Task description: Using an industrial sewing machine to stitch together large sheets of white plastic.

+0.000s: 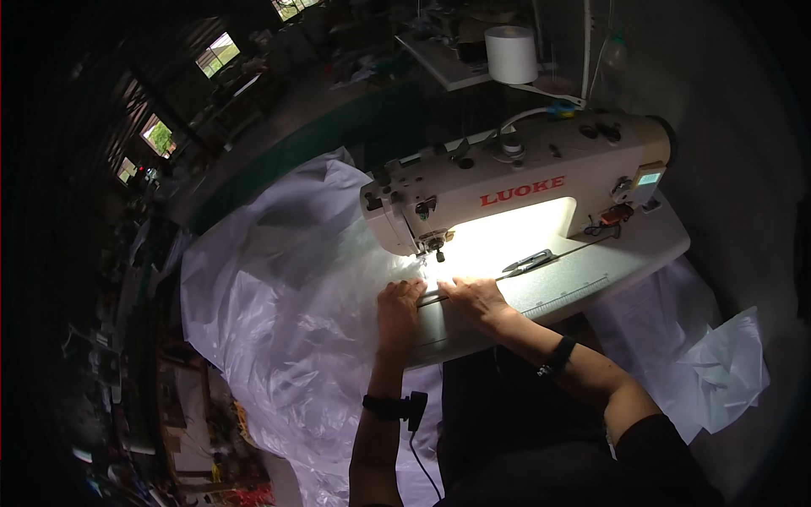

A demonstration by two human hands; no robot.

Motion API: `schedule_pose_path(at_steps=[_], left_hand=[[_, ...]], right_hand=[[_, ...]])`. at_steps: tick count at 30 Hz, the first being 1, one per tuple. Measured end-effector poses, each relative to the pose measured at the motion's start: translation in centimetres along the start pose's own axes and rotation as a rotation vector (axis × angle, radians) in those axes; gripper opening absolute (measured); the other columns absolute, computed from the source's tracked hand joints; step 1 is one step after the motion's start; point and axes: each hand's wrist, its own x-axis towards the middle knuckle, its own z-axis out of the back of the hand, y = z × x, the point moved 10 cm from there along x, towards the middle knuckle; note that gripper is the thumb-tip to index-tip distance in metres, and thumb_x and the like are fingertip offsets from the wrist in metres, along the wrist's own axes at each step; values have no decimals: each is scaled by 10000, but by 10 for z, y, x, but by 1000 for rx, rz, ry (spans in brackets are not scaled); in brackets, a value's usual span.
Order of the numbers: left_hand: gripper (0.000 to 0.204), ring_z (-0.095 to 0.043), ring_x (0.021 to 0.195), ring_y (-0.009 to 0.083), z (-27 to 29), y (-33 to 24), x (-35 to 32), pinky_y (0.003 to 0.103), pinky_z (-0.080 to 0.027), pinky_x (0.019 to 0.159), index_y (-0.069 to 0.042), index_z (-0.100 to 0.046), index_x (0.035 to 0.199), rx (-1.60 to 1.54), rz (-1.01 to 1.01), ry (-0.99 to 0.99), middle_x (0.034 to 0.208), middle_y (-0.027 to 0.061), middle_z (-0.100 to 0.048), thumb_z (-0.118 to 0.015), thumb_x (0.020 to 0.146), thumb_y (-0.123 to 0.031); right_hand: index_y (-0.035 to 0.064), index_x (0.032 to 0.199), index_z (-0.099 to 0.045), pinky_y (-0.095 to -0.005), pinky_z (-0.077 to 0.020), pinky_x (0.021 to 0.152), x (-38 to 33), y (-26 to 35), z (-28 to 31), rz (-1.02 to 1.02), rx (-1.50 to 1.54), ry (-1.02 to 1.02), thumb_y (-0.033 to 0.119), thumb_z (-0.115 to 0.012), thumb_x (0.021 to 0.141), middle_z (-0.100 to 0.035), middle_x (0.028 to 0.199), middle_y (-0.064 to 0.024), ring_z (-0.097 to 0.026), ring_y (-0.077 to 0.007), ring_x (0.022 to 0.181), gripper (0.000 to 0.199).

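Hands (400,299), white sheeting (279,262) mostly leftward

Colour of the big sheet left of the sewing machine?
The sheet looks whitish with a lavender tint; head view.

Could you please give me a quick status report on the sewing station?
Left hand and right hand close together, just before the presser foot. White sheeting spread left of the sewing machine. Snips to the right, apart from both hands.
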Motion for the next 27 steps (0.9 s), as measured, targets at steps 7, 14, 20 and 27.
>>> schedule_pose_path(at_steps=[7, 14, 20, 27], left_hand=[[263, -600, 923, 245, -8, 10, 17, 381, -480, 821, -72, -707, 1017, 51, 15, 20, 1072, 46, -679, -534, 819, -58], [254, -601, 956, 298, -13, 16, 23, 389, -474, 891, -29, -697, 1009, 4, 54, 2, 1088, 99, -671, -547, 805, -8], [271, -593, 976, 299, -15, 18, 26, 382, -474, 906, -28, -696, 1021, -2, 57, -23, 1103, 99, -666, -534, 806, 4], [298, -589, 981, 302, -20, 22, 30, 387, -470, 904, -42, -699, 1030, -22, 94, -9, 1102, 107, -666, -519, 799, 14]], right_hand=[[180, 1103, -612, -358, -538, 492, 19, -16, -17, -96, 83, 166, 157, -480, 928, -688, 790, -65, -695, -229, 656, 220], [225, 1153, -637, -355, -522, 457, 24, -23, -20, -108, 72, 85, 178, -480, 930, -685, 699, -46, -687, -229, 597, 277], [236, 1079, -640, -349, -527, 463, 28, -28, -29, -136, 61, 94, 162, -492, 912, -687, 702, -43, -693, -230, 607, 235], [236, 1094, -623, -366, -535, 479, 31, -31, -30, -157, 72, 127, 151, -488, 911, -690, 726, -51, -698, -240, 638, 242]])
